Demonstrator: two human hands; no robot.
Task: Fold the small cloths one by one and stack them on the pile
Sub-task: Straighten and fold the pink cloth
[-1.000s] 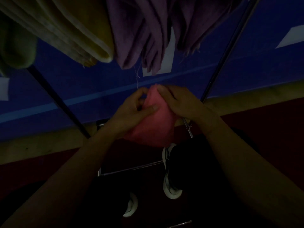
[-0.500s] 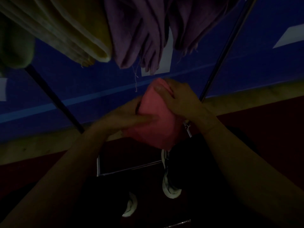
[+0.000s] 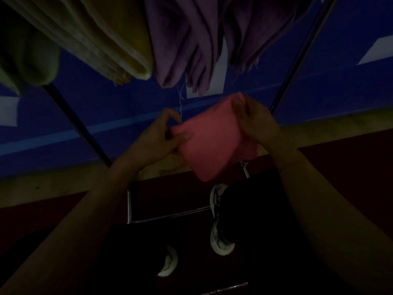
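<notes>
A small pink cloth (image 3: 212,137) hangs in the air at the centre of the head view, stretched between both hands. My left hand (image 3: 157,137) pinches its lower left corner. My right hand (image 3: 255,120) grips its upper right corner, higher than the left. The cloth's bottom corner droops down and looks doubled over. The scene is very dark. Above, purple cloths (image 3: 191,43) and a yellowish towel (image 3: 110,35) hang from the top of the frame.
A greenish cloth (image 3: 27,60) hangs at the upper left. Metal rack rods (image 3: 297,54) slant across a blue wall. Below the hands are a metal frame bar (image 3: 170,216) and my white-soled shoes (image 3: 219,237) on a dark red floor.
The hands have drawn apart, spreading the pink cloth from a bunched lump into a flat stretched piece. My right hand rose to the right while my left stayed lower.
</notes>
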